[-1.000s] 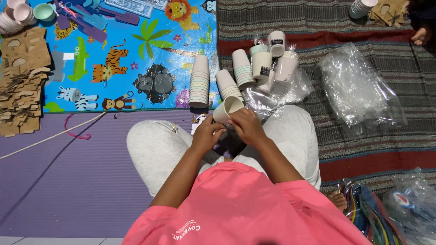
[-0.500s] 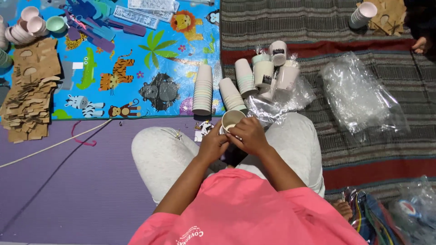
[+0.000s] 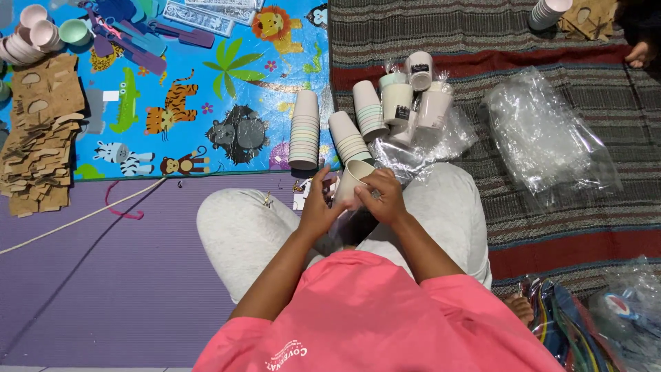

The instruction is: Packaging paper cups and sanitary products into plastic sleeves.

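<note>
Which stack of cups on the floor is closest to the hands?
The short leaning stack of pale cups just above the hands, right beside the single cup they hold. The taller stack stands further left on the animal mat.

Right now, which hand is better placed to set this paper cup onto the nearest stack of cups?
Probably the right hand: it grips the paper cup near its rim, just below the leaning cup stack. The left hand only steadies the cup's lower side.
</note>
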